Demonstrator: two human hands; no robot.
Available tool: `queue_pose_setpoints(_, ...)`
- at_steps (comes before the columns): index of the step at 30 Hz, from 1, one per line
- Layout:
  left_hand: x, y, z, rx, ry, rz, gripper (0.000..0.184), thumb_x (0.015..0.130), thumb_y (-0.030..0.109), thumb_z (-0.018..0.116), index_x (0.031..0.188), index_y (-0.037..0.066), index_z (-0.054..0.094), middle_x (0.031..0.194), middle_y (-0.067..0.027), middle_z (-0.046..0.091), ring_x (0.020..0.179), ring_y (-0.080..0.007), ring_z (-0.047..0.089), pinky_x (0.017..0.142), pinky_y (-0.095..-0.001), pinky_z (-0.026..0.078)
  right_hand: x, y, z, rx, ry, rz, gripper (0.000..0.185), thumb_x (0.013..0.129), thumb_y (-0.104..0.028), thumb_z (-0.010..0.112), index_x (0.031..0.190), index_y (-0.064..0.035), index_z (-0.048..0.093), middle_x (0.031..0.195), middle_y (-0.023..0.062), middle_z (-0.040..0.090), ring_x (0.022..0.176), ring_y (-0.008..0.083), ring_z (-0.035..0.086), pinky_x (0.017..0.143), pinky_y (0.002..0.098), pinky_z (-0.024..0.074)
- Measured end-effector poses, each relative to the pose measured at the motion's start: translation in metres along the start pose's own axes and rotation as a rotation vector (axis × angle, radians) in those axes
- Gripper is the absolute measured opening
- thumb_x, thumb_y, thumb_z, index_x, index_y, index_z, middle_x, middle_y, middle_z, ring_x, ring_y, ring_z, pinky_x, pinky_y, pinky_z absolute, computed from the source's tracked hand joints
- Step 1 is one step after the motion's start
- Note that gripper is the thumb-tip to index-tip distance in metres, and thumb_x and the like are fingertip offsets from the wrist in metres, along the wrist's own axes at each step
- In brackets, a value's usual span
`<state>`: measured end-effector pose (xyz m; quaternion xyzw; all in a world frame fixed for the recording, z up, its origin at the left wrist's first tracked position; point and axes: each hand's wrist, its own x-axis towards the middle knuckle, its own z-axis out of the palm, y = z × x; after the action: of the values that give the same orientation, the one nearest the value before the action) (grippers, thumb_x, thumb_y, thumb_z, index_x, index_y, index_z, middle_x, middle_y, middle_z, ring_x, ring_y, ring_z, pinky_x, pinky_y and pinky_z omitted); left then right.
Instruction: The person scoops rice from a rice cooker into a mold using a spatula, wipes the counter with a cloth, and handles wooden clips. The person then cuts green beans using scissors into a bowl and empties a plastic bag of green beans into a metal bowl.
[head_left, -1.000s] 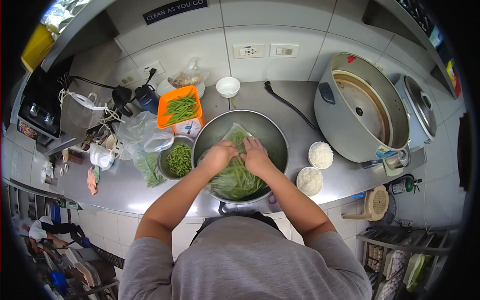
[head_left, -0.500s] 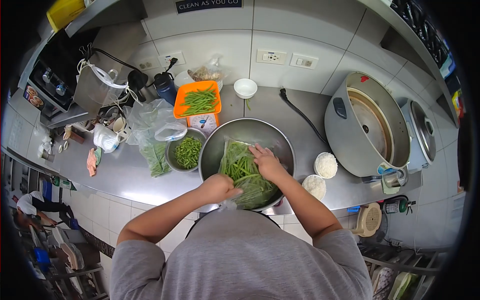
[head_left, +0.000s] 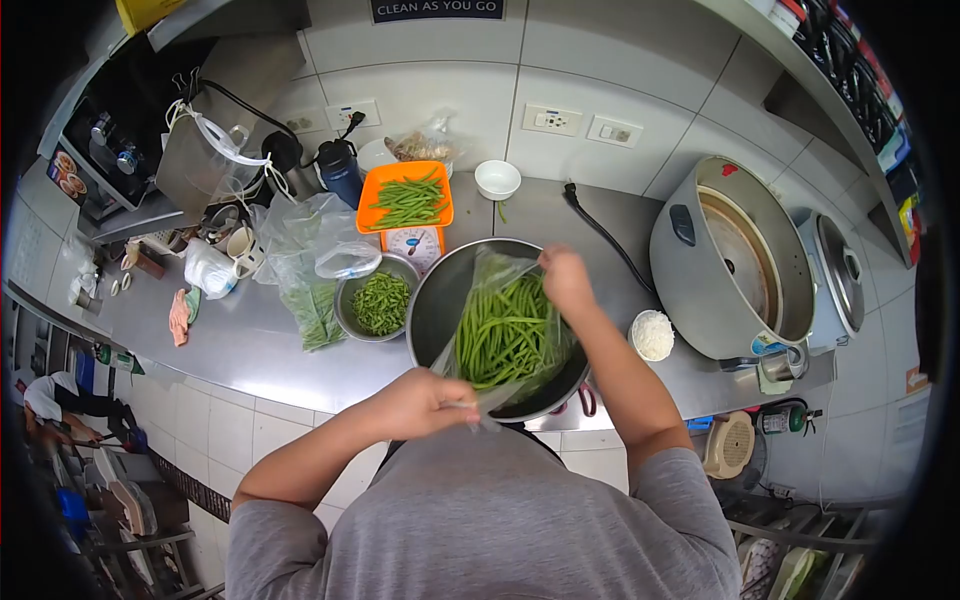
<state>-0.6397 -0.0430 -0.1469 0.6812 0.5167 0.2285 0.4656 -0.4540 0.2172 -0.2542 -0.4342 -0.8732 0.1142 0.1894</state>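
Observation:
A clear plastic bag of green beans [head_left: 508, 335] lies over the large steel bowl [head_left: 430, 290]. My left hand [head_left: 430, 403] is closed on the bag's near-left end, at the bowl's front rim. At the bag's far-right corner, my right hand [head_left: 567, 277] grips the plastic, slightly blurred. Left of the large bowl stands a smaller metal bowl of cut beans [head_left: 380, 303]. Behind that, an orange tray [head_left: 372, 217] with whole beans rests on a kitchen scale [head_left: 412, 243].
A big grey pot [head_left: 680, 290] stands at the right, near a bowl of white rice [head_left: 653, 336]. Another bag of greens [head_left: 312, 310] lies at the left. A black cable [head_left: 610, 238] crosses the counter; red-handled scissors [head_left: 587, 401] lie at its front edge. A person [head_left: 60, 400] is far left.
The bag has been lifted and spread, its beans now more exposed. My right hand has moved from lying on it to its far-right corner. My right arm now covers one rice bowl.

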Motion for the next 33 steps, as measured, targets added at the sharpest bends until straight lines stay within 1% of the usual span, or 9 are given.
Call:
queue_pose_setpoints(7, 0.010, -0.011, -0.021, -0.113, 0.041, -0.015, 0.013, 0.086, 0.019, 0.067, 0.088, 0.006, 0.068, 0.080, -0.0072, 0.068, 0.072, -0.0184, 0.065, 0.066, -0.0273, 0.048, -0.015, -0.081, -0.127, 0.205, 0.452, -0.237, 0.014, 0.077, 0.003, 0.058, 0.090, -0.0027, 0.061, 0.098, 0.0193, 0.061, 0.082, 0.0373, 0.061, 0.072, 0.0418, 0.0512)
queue_pose_setpoints(10, 0.032, -0.036, -0.035, 0.384, 0.161, 0.201, 0.015, 0.084, 0.015, 0.067, 0.096, 0.006, 0.068, 0.094, -0.0096, 0.067, 0.083, -0.0195, 0.064, 0.070, -0.0282, 0.048, -0.049, -0.091, -0.120, 0.096, 0.586, -0.555, 0.022, 0.075, 0.002, 0.059, 0.095, -0.0057, 0.064, 0.098, 0.0150, 0.062, 0.088, 0.0317, 0.062, 0.074, 0.0386, 0.0516)
queue_pose_setpoints(12, 0.037, -0.047, -0.044, 0.432, 0.378, 0.165, 0.028, 0.081, 0.011, 0.067, 0.109, 0.006, 0.064, 0.110, -0.0126, 0.061, 0.090, -0.0232, 0.061, 0.075, -0.0312, 0.049, -0.082, -0.087, -0.091, 0.064, 0.266, -0.564, 0.025, 0.075, 0.001, 0.059, 0.099, -0.0052, 0.063, 0.106, 0.0141, 0.061, 0.094, 0.0300, 0.061, 0.078, 0.0381, 0.0508)
queue_pose_setpoints(14, 0.048, -0.040, -0.049, 0.262, 0.483, 0.073, 0.035, 0.081, 0.011, 0.067, 0.115, 0.006, 0.061, 0.113, -0.0138, 0.059, 0.093, -0.0261, 0.061, 0.078, -0.0330, 0.049, -0.111, -0.067, -0.046, 0.075, -0.476, -0.417, 0.030, 0.079, -0.008, 0.061, 0.109, -0.0055, 0.062, 0.120, 0.0117, 0.057, 0.101, 0.0316, 0.059, 0.087, 0.0377, 0.0484)
queue_pose_setpoints(19, 0.065, -0.084, -0.022, 0.222, 0.367, -0.061, 0.048, 0.078, 0.010, 0.070, 0.124, 0.006, 0.056, 0.120, -0.0172, 0.056, 0.102, -0.0344, 0.058, 0.090, -0.0387, 0.046, -0.124, -0.037, -0.082, 0.194, -0.007, -0.349, 0.036, 0.076, -0.011, 0.070, 0.111, -0.0068, 0.062, 0.121, 0.0145, 0.057, 0.106, 0.0331, 0.056, 0.091, 0.0410, 0.0471)
queue_pose_setpoints(21, 0.067, -0.095, -0.006, 0.379, 0.358, 0.002, 0.045, 0.076, 0.010, 0.072, 0.119, 0.004, 0.059, 0.117, -0.0179, 0.056, 0.101, -0.0345, 0.059, 0.089, -0.0399, 0.047, -0.120, -0.034, -0.108, 0.090, -0.006, 0.078, 0.041, 0.072, -0.014, 0.075, 0.109, -0.0049, 0.063, 0.120, 0.0153, 0.056, 0.112, 0.0358, 0.051, 0.094, 0.0417, 0.0430)
queue_pose_setpoints(25, 0.077, -0.092, 0.005, 0.371, 0.343, -0.233, 0.034, 0.073, 0.009, 0.073, 0.105, 0.003, 0.062, 0.111, -0.0176, 0.056, 0.104, -0.0348, 0.056, 0.090, -0.0409, 0.046, -0.139, -0.023, -0.066, -0.114, -0.226, 0.023, 0.049, 0.062, -0.029, 0.082, 0.101, -0.0044, 0.066, 0.121, 0.0159, 0.054, 0.116, 0.0337, 0.046, 0.096, 0.0500, 0.0373)
queue_pose_setpoints(29, 0.093, -0.112, 0.003, 0.475, 0.515, 0.014, 0.017, 0.075, 0.008, 0.069, 0.090, 0.002, 0.065, 0.096, -0.0175, 0.061, 0.090, -0.0349, 0.060, 0.082, -0.0422, 0.048, -0.138, -0.019, -0.029, -0.144, -0.370, 0.046, 0.024, 0.072, -0.021, 0.073, 0.087, -0.0040, 0.066, 0.100, 0.0087, 0.059, 0.108, 0.0281, 0.049, 0.099, 0.0578, 0.0321)
queue_pose_setpoints(33, 0.104, -0.086, -0.014, 0.426, 0.542, 0.173, 0.007, 0.081, 0.008, 0.063, 0.080, 0.001, 0.059, 0.088, -0.0181, 0.060, 0.084, -0.0335, 0.060, 0.077, -0.0421, 0.047, -0.122, -0.024, -0.058, -0.070, 0.014, -0.047, 0.010, 0.077, -0.009, 0.065, 0.082, -0.0044, 0.059, 0.092, 0.0106, 0.056, 0.097, 0.0311, 0.053, 0.095, 0.0559, 0.0348)
